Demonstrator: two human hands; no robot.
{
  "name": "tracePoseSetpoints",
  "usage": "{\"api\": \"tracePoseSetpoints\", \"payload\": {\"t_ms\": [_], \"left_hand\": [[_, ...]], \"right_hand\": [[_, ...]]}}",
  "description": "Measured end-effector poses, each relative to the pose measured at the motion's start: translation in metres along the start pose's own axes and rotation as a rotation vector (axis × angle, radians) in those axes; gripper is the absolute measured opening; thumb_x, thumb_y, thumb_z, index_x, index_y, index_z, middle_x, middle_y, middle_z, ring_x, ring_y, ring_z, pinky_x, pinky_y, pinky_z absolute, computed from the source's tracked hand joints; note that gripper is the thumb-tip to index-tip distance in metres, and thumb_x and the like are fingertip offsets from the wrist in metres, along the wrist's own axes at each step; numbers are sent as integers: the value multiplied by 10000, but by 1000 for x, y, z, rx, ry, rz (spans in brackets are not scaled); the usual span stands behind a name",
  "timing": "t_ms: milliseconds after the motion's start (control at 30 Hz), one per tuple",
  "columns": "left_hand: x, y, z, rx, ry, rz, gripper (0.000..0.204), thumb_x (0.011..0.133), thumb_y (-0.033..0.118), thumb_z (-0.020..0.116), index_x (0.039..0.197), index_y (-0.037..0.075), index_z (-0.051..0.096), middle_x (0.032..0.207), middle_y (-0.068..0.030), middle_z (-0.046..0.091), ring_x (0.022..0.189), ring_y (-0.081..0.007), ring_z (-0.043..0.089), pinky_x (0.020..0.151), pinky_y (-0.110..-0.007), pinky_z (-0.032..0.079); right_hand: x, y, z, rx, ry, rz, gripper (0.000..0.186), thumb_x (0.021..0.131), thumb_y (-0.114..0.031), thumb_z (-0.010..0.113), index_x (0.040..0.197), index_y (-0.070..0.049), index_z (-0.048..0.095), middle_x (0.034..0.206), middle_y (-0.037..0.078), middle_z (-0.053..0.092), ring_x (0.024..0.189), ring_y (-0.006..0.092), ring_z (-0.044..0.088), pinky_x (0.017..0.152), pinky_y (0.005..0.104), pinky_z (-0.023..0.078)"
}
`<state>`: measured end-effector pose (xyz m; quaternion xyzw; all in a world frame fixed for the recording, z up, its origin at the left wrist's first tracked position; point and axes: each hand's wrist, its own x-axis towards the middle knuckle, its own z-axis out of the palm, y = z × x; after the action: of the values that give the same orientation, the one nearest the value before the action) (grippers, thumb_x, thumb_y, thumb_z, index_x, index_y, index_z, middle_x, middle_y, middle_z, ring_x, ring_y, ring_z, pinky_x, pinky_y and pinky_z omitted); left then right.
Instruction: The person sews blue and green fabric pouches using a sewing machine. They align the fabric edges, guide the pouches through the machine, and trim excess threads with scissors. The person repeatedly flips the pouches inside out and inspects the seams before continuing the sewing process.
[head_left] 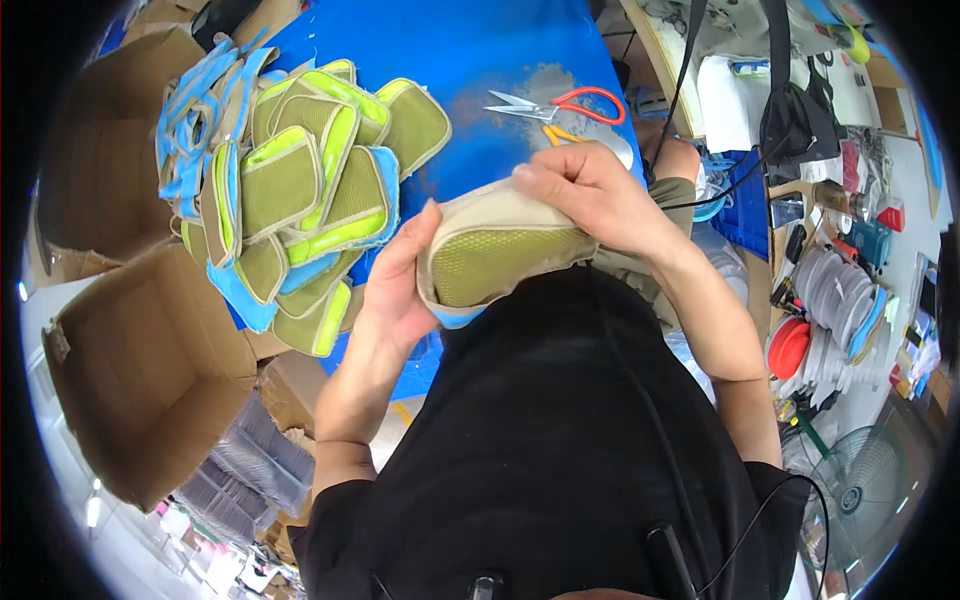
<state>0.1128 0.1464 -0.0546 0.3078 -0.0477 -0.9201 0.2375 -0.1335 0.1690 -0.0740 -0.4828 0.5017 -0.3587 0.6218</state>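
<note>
Curling inward, left hand [402, 285] and right hand [600, 200] hold pouch [505, 262].

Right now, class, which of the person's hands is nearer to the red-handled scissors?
Right. The right hand holds the green mesh piece below the red-handled scissors in the picture; the left hand is lower and farther left.

We see a bright, fairly even indoor scene, with a ceiling lamp [93, 505] glaring white at lower left. Shade gathers inside the cardboard box [120, 350], and the black shirt [560, 430] loses most detail. Around the hands [605, 200] we find the picture reasonably sharp; toward the rim, the fan [851, 499] looks softer, straight edges bend, and the corners fall to black.
</note>
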Motion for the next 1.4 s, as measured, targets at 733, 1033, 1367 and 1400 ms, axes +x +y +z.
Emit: {"api": "tracePoseSetpoints", "payload": {"t_ms": [733, 1033, 1367, 1400], "left_hand": [[103, 111, -10, 1582, 452, 1061, 153, 870, 83, 739, 1002, 10, 758, 825, -49, 686, 836, -172, 659, 809, -298, 506], [151, 126, 40, 1234, 426, 1565, 545, 836, 121, 818, 1341, 55, 624, 1367, -158, 576, 1195, -270, 613, 901, -377, 562], [165, 79, 95, 1159, 239, 1450, 422, 891, 64, 787, 1281, -28, 653, 1153, -101, 630, 971, -135, 651, 720, -257, 607], [170, 81, 92, 1120, 200, 1443, 400, 893, 71, 787, 1260, -30, 666, 1106, -87, 640, 947, -126, 650, 705, -253, 606]], "right_hand": [[25, 48, -15, 139, 432, -157, 228, 1054, -231, 607, 1132, -20, 640, 833, -36, 588, 771, 32, 504, 679, 210, 423], [17, 80, -40, -1069, 379, -169, 611, 817, -186, 813, 1348, -46, 546, 1215, 176, 593, 1161, 362, 586, 969, 450, 502], [-5, 91, -37, -1115, 405, -203, 744, 733, -341, 878, 1367, -106, 569, 1273, 140, 560, 1186, 333, 547, 985, 451, 462], [-7, 98, -40, -1115, 429, -151, 754, 733, -345, 877, 1375, -104, 565, 1284, 139, 555, 1192, 333, 542, 989, 450, 459]]}}
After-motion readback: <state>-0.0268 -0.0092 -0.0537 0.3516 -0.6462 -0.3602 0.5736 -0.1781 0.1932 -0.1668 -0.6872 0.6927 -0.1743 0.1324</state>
